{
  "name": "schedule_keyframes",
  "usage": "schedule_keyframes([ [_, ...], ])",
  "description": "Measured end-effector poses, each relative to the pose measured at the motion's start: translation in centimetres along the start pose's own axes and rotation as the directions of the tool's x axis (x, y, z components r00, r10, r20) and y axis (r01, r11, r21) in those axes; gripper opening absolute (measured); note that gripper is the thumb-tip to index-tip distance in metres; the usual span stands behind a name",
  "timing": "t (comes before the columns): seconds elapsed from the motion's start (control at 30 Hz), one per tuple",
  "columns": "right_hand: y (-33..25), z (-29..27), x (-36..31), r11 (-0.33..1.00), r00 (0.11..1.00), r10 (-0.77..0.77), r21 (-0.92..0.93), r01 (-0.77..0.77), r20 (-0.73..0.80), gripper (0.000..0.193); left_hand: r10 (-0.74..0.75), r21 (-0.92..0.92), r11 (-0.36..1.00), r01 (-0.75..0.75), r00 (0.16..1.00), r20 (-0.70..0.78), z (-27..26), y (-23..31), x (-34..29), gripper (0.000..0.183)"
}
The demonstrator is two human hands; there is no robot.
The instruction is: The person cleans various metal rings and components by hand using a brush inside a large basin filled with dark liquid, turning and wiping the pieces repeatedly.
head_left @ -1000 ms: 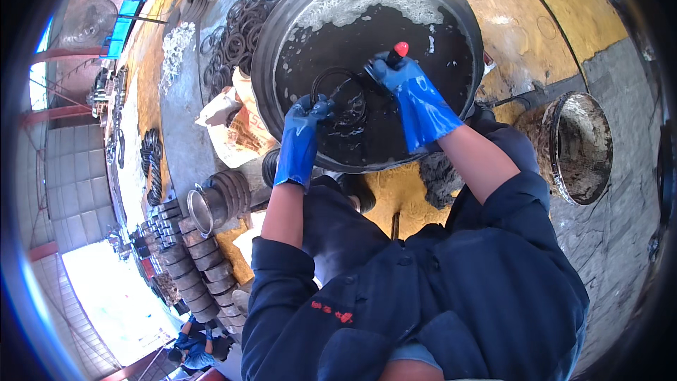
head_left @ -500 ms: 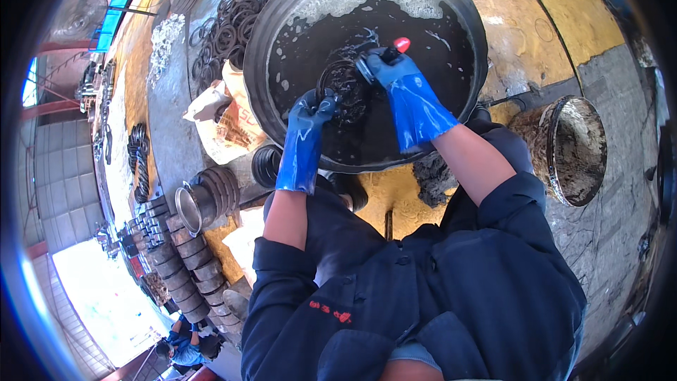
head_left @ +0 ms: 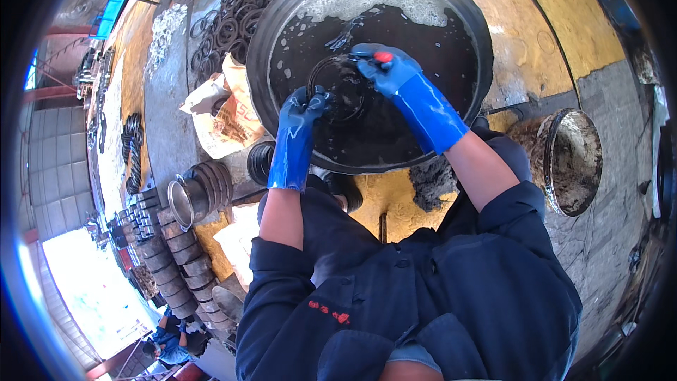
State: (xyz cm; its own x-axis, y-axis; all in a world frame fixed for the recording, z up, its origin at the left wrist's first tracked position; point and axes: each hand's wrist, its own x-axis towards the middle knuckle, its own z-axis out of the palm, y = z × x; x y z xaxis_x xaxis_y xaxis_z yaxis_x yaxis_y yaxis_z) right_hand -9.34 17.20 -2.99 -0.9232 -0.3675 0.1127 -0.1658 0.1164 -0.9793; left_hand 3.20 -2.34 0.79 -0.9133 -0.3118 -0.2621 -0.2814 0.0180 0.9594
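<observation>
Both my hands wear long blue rubber gloves over a wide dark basin [head_left: 262, 42] of black liquid with pale foam at its far side. My left hand [head_left: 303, 104] is closed on the near left edge of a thin black ring [head_left: 323, 69], tilted at the liquid's surface. My right hand [head_left: 389, 73] is closed round a red-ended hand tool [head_left: 383, 57] at the ring's far right side. The tool's working end is mostly hidden by the glove and the dark liquid, so I cannot tell its exact kind.
Many black rings [head_left: 227, 30] lie heaped left of the basin, beside a crumpled printed sack [head_left: 227, 116]. A dirty drum [head_left: 575, 162] lies open at the right. Stacked metal cylinders [head_left: 174, 268] stand at lower left; another person [head_left: 169, 342] is beyond them.
My right hand has shifted slightly left and up with the red-ended tool, its wrist turned. The ring has become plainer to see, still in my left hand. The view has shifted a little.
</observation>
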Motion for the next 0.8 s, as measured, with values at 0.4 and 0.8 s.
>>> schedule_keyframes([
  [0.4,3.7,-1.8,-1.3,0.875,0.843,0.441,0.061,-0.48,0.309,0.033,0.143,-0.009,0.989,-0.145,0.986,-0.081,0.2,-0.8,0.5,0.028],
  [0.8,2.2,-3.5,-1.4,0.876,0.845,0.386,0.142,-0.462,0.37,0.057,-0.006,-0.53,0.848,0.015,1.0,0.018,1.1,-1.4,1.8,0.023],
])
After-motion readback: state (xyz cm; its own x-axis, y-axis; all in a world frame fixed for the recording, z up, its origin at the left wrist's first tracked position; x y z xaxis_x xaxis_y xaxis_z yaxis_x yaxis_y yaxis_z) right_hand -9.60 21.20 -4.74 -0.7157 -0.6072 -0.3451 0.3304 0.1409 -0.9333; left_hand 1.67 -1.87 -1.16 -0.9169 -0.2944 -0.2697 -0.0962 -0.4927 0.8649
